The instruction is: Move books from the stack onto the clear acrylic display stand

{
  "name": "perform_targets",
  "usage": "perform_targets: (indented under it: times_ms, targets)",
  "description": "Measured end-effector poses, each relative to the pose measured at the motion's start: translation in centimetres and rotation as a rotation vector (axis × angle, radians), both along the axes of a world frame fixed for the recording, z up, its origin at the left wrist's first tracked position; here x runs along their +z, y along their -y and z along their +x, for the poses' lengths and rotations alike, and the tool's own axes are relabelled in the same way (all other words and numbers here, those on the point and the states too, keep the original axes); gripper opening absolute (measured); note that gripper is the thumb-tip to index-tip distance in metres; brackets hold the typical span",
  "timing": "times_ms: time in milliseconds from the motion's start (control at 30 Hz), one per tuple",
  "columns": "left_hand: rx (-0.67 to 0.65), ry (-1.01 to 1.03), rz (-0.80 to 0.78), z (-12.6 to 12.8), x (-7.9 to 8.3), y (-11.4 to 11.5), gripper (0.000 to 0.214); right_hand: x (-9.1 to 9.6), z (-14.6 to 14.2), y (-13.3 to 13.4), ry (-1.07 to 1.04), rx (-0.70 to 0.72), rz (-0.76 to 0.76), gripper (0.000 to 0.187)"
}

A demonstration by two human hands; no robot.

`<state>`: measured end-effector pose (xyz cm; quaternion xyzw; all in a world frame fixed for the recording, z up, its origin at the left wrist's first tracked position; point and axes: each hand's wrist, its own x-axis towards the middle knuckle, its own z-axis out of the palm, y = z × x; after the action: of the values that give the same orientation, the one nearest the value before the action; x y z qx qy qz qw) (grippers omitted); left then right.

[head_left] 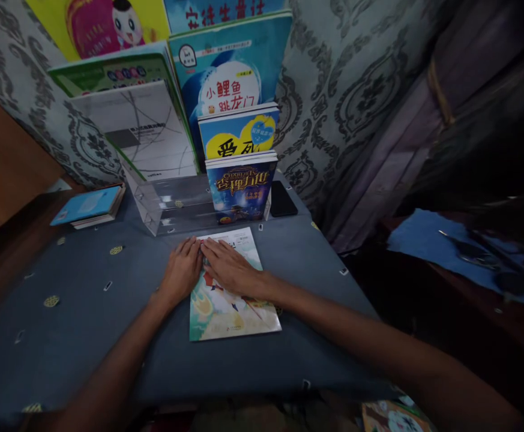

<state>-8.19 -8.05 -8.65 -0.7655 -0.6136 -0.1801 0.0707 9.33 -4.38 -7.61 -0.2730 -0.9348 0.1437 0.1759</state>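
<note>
A thin illustrated book lies flat and closed on the table, its pale green and white cover facing up. My right hand rests flat across the upper part of the cover, fingers stretched toward the left. At the upper left edge of the book lies my left hand, its fingers stretched out and touching the fingertips of the right. Part of the cover's title and picture is hidden beneath my hands. Neither hand grips anything.
Behind the book, a clear acrylic stand holds several upright books, with a dark blue book in front. A black phone lies to its right. A small stack of books sits at the left. The table ends at the right before a curtain.
</note>
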Motion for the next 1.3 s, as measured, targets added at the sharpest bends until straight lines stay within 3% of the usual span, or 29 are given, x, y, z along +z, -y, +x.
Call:
perform_targets:
  times_ms: [167,400,567,767,1000,1300]
  targets:
    - [-0.007,-0.017,-0.008,-0.1,-0.2,0.0,0.038,-0.6,0.5,-0.4,0.022,-0.047,0.019,0.056]
    - [-0.017,0.033,-0.023,-0.1,0.0,0.1,0.039,-1.2,5.4,-1.9,-0.052,-0.157,-0.009,0.049]
    - [-0.004,0.040,-0.034,-0.1,0.1,0.2,0.041,-1.8,8.5,-3.6,-0.224,-0.211,-0.130,0.042]
    - [-0.005,-0.034,-0.074,0.0,0.8,0.1,0.040,-2.4,9.3,-5.2,-0.499,-0.219,-0.334,0.039]
    - [-0.172,-0.040,-0.095,1.1,1.3,-1.2,0.040,-2.4,9.3,-5.6,-0.581,-0.224,-0.418,0.038]
    - [-0.389,-0.024,-0.072,5.1,1.9,-3.6,0.038,-2.3,9.2,-5.7,-0.595,-0.217,-0.441,0.038]
